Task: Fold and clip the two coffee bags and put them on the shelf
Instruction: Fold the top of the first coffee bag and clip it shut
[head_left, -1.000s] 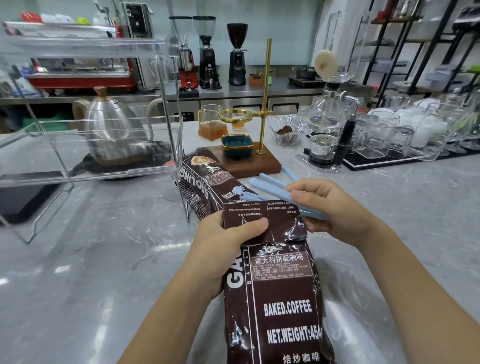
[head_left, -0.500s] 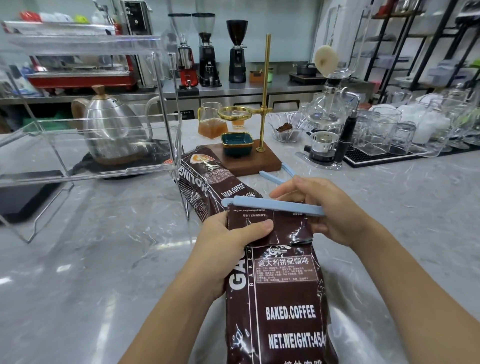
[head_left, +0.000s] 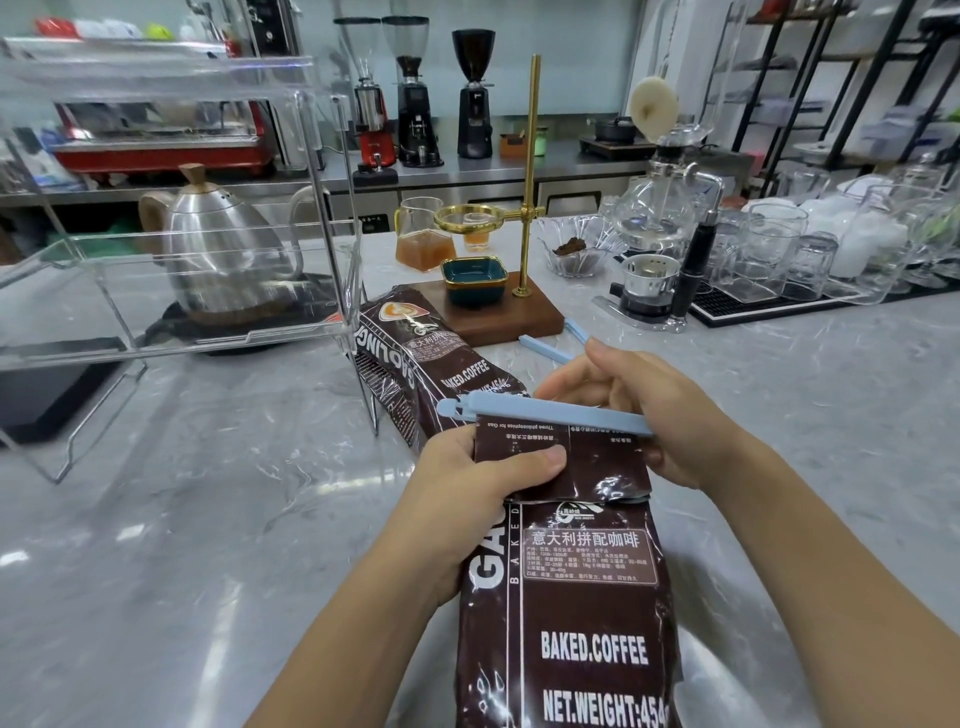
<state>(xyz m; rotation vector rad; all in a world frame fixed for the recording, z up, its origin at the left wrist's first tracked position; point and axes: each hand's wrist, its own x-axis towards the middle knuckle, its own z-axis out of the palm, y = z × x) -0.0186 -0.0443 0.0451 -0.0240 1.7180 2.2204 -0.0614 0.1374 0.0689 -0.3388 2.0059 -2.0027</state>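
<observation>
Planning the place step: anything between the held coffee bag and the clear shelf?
Mostly open counter. The held bag sits right of the clear shelf; the second bag lies against the shelf's right front leg, partly crowding that side. The lower tier looks bare.

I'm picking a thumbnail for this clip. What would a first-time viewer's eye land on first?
The dark brown coffee bag at centre bottom, its top folded down under the left hand, while the right hand sets a pale blue clip along the fold. Behind lie a second coffee bag, and at left the clear shelf.
</observation>
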